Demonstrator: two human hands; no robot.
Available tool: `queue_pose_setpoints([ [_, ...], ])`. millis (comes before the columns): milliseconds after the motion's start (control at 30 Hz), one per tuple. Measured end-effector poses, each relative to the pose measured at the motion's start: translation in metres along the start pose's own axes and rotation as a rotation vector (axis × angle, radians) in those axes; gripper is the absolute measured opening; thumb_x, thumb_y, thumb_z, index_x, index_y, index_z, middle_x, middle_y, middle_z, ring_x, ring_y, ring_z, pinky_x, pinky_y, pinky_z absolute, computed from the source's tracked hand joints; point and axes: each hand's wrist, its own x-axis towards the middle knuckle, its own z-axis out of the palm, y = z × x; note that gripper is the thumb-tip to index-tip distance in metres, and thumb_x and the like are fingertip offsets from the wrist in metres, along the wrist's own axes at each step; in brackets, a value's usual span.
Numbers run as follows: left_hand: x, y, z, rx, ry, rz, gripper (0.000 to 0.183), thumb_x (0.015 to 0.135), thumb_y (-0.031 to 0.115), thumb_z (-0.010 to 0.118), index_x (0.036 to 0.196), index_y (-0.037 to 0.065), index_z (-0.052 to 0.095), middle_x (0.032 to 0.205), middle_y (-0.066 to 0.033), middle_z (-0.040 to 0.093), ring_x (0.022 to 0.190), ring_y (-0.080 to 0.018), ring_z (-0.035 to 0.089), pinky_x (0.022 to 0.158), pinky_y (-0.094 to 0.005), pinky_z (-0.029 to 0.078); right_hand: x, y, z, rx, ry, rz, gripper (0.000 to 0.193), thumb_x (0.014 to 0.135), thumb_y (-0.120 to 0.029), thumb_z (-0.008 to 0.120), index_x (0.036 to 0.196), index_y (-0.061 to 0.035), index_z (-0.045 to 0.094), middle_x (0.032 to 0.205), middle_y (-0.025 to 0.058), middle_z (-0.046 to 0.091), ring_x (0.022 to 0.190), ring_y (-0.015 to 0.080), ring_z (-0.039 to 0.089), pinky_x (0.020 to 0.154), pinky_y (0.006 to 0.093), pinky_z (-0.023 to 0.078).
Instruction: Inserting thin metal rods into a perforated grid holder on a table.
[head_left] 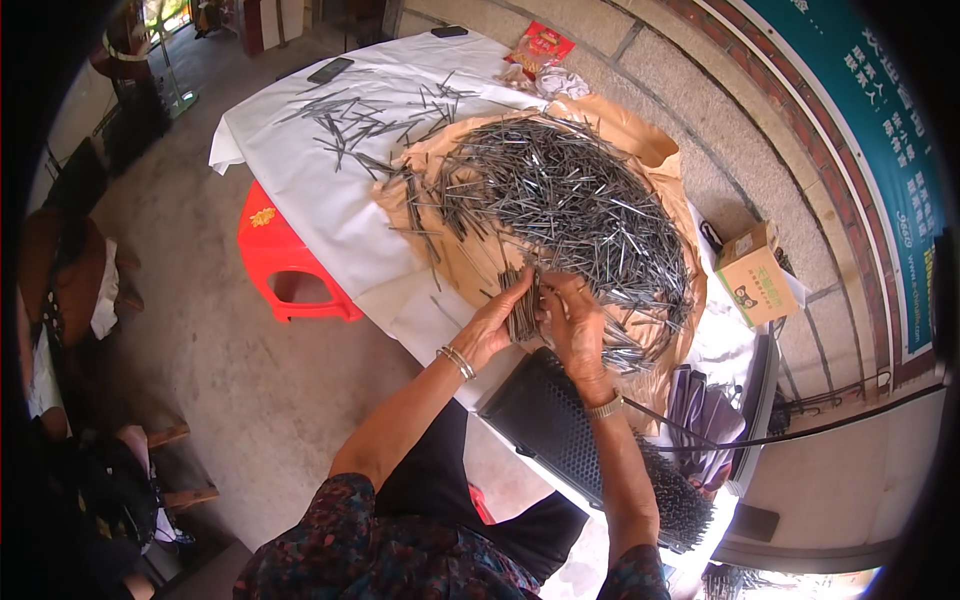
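Note:
My left hand (490,322) is closed around a bundle of thin dark metal rods (522,312) at the table's near edge. Against the other side of that bundle, my right hand (577,322) has its fingers bent together; whatever rods lie between its fingertips are too small to make out. Just beyond both hands spreads a large heap of loose dark rods (560,185) on brown paper (405,222). Below my right hand lies a black block with rows of holes (545,415). Beside my right forearm, a dense dark bristling cluster (680,500) stands upright.
The table has a white cloth (290,190). More rods (350,120) lie scattered at the far left, near a phone (330,70). A red packet (540,48) sits at the back. On the right are a cardboard box (755,280) and purple cloth (700,405). A red stool (285,265) stands left.

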Motion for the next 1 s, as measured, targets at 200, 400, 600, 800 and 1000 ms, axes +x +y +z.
queue_pose_setpoints([
  [200,-0.019,0.008,0.004,0.103,0.296,0.107,0.012,0.086,0.015,0.069,0.093,0.005,0.067,0.077,-0.0053,0.069,0.064,-0.0162,0.066,0.061,-0.0278,0.056,-0.03,-0.008,0.006,-0.177,-0.011,-0.219,0.023,0.089,-0.005,0.062,0.111,0.0002,0.065,0.105,0.014,0.065,0.101,0.0293,0.063,0.089,0.0344,0.048],
  [400,-0.059,-0.014,-0.019,0.845,0.392,0.388,0.014,0.085,0.006,0.066,0.099,0.002,0.064,0.083,0.0001,0.066,0.076,-0.0065,0.06,0.068,-0.0213,0.048,-0.031,-0.005,0.022,0.386,0.018,0.303,0.03,0.1,-0.018,0.048,0.118,0.004,0.058,0.109,0.0145,0.065,0.104,0.021,0.061,0.091,0.0313,0.047],
  [600,-0.065,-0.039,-0.05,1.124,0.318,0.573,0.028,0.083,0.004,0.067,0.11,0.005,0.059,0.092,0.0012,0.066,0.087,-0.0073,0.058,0.081,-0.0261,0.048,-0.045,-0.004,0.02,0.331,-0.009,0.376,0.031,0.1,-0.017,0.05,0.123,0.0023,0.056,0.113,0.0099,0.063,0.109,0.0194,0.061,0.095,0.03,0.046],
  [800,-0.056,-0.034,-0.049,0.861,0.488,0.449,0.019,0.086,0.016,0.069,0.098,0.001,0.066,0.085,-0.0012,0.066,0.076,-0.0094,0.06,0.071,-0.0261,0.049,-0.107,-0.039,0.031,0.57,0.173,0.3,0.026,0.102,-0.014,0.047,0.118,0.0033,0.057,0.103,0.0089,0.064,0.091,0.0145,0.064,0.08,0.0266,0.05],
  [1000,-0.064,-0.01,-0.011,0.252,0.412,0.196,0.018,0.092,0.022,0.064,0.1,0.008,0.059,0.077,-0.0016,0.06,0.067,-0.013,0.059,0.06,-0.0297,0.05,-0.177,-0.057,0.032,0.628,0.19,0.469,0.03,0.102,-0.018,0.048,0.12,0.0043,0.056,0.102,0.0108,0.063,0.087,0.0132,0.065,0.075,0.0254,0.052],
])
